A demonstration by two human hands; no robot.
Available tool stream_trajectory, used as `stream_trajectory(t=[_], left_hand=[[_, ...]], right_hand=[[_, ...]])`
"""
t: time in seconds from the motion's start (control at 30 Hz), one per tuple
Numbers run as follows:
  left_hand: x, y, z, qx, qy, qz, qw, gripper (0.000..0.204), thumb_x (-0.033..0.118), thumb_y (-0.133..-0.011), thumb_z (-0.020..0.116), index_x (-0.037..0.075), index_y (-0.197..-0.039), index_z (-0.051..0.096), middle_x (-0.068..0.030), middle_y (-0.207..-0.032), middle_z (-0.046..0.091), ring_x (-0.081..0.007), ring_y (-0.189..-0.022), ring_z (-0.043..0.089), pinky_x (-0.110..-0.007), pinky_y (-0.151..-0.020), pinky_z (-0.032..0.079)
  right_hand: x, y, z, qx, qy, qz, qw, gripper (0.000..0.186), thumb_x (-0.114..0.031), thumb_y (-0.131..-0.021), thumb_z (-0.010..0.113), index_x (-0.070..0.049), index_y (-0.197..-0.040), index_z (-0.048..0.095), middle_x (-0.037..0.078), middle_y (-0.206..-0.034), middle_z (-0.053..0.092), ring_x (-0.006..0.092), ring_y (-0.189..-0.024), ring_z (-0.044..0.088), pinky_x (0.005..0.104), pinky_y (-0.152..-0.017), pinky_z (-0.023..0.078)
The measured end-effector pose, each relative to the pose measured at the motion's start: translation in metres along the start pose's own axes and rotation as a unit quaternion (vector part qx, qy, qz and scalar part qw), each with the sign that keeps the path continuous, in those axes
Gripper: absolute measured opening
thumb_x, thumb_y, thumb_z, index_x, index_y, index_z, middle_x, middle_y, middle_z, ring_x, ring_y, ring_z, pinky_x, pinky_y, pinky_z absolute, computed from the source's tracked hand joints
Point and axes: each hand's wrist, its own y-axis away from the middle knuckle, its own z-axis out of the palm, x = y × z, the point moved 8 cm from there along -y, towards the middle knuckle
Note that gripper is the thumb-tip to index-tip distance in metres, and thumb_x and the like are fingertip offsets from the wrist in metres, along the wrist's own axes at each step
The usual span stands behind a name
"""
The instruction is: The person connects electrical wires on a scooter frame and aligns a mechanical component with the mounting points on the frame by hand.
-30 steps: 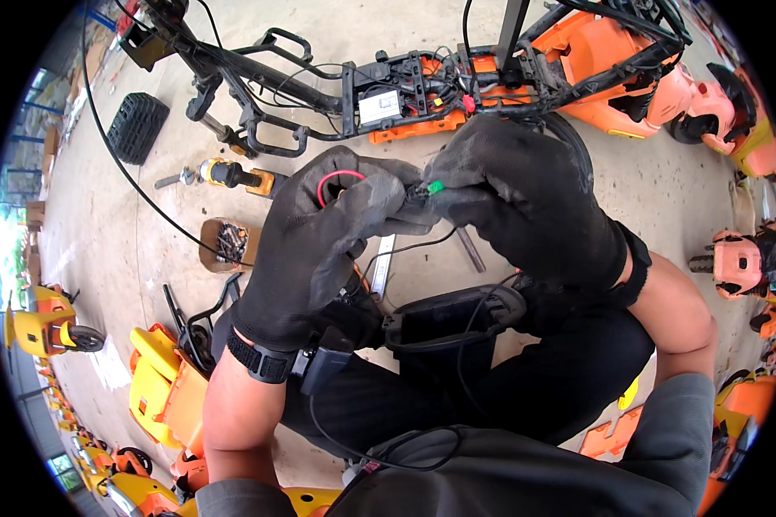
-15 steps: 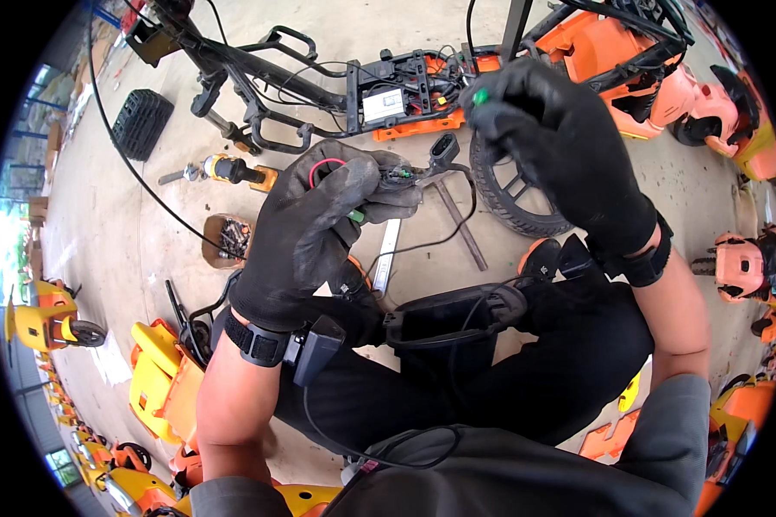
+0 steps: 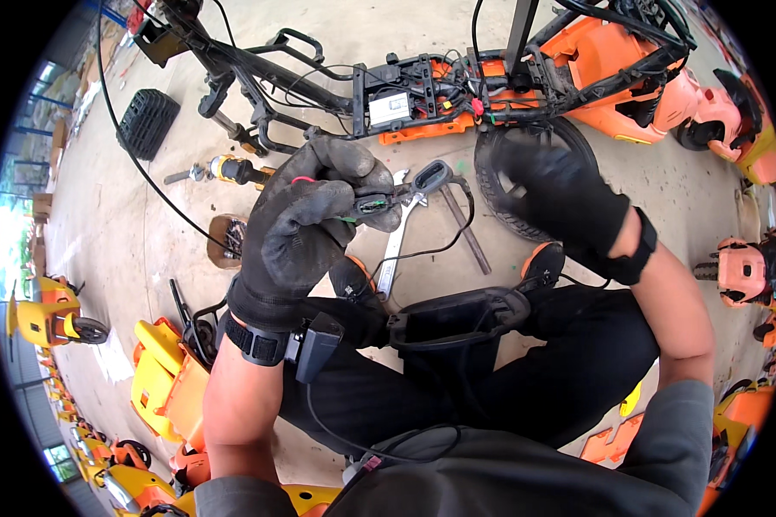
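My left hand [image 3: 306, 211], in a black work glove, is closed on the end of a wired connector [image 3: 373, 205] with small green bits showing. A dark hollow oval housing [image 3: 432, 177] stands out at its right, and a thin black cable loops down from there. A red wire [image 3: 302, 180] and a bit of green show between the gloved fingers. My right hand [image 3: 560, 185], also gloved, is apart from the connector, over the wheel; motion smears its fingers and whatever they may hold. Below the hands, an open black oval-rimmed case [image 3: 457, 319] lies between my legs.
A stripped scooter frame [image 3: 319, 95] with exposed wiring stands ahead, beside a black wheel [image 3: 535, 159]. On the floor are a wrench [image 3: 397, 246], a metal bar [image 3: 467, 233], a yellow power tool [image 3: 233, 170], a box of small parts [image 3: 226, 237] and a black crate-like piece [image 3: 148, 123].
My right hand has moved down, away from the frame; the small green piece it pinched no longer shows. My left hand has turned, lowering the connector and the oval housing slightly.
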Motion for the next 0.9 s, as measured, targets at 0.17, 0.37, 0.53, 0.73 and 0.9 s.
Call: stream_trajectory(t=[0.17, 0.37, 0.53, 0.73, 0.9], left_hand=[[0.005, 0.004, 0.003, -0.028, 0.01, 0.033, 0.999, 0.033, 0.006, -0.085, 0.06, -0.006, -0.115, 0.053, -0.0196, -0.11, 0.06, -0.0295, -0.096, 0.068, -0.04, -0.082, 0.059], [0.006, 0.004, -0.001, -0.009, -0.015, 0.038, 0.999, 0.042, 0.012, -0.083, 0.062, -0.007, -0.12, 0.052, -0.0199, -0.114, 0.059, -0.0276, -0.091, 0.065, -0.039, -0.081, 0.056], [0.006, 0.005, -0.002, 0.003, -0.042, 0.039, 0.998, 0.047, 0.013, -0.084, 0.059, -0.009, -0.125, 0.05, -0.021, -0.118, 0.059, -0.0285, -0.092, 0.066, -0.038, -0.082, 0.055], [0.002, 0.001, -0.007, 0.036, -0.074, 0.01, 0.997, 0.053, 0.017, -0.079, 0.06, -0.008, -0.126, 0.051, -0.022, -0.121, 0.058, -0.0297, -0.092, 0.066, -0.038, -0.079, 0.054], [0.0, 0.001, -0.01, 0.047, -0.083, 0.005, 0.995, 0.054, 0.017, -0.08, 0.06, -0.009, -0.126, 0.051, -0.0221, -0.122, 0.058, -0.0294, -0.092, 0.066, -0.037, -0.08, 0.054]], right_hand=[[-0.006, -0.027, -0.004, -0.058, -0.09, 0.094, 0.99, 0.014, -0.015, -0.091, 0.065, -0.004, -0.1, 0.062, 0.013, -0.084, 0.065, 0.0265, -0.077, 0.067, 0.0386, -0.065, 0.051], [-0.043, -0.036, 0.011, -0.135, -0.274, 0.081, 0.949, 0.03, -0.027, -0.096, 0.062, -0.005, -0.116, 0.065, 0.014, -0.084, 0.064, 0.026, -0.08, 0.066, 0.037, -0.071, 0.051], [-0.034, -0.026, 0.015, -0.119, -0.232, 0.067, 0.963, 0.03, -0.029, -0.097, 0.06, -0.005, -0.115, 0.065, 0.014, -0.084, 0.065, 0.0314, -0.081, 0.065, 0.0409, -0.074, 0.051], [-0.031, -0.025, 0.015, -0.128, -0.249, 0.082, 0.957, 0.03, -0.032, -0.099, 0.058, -0.004, -0.108, 0.066, 0.015, -0.082, 0.064, 0.0321, -0.079, 0.064, 0.0408, -0.074, 0.051], [-0.029, -0.021, 0.019, -0.152, -0.275, 0.1, 0.944, 0.029, -0.011, -0.086, 0.069, -0.001, -0.113, 0.064, 0.017, -0.09, 0.065, 0.0333, -0.079, 0.063, 0.0406, -0.069, 0.05]])
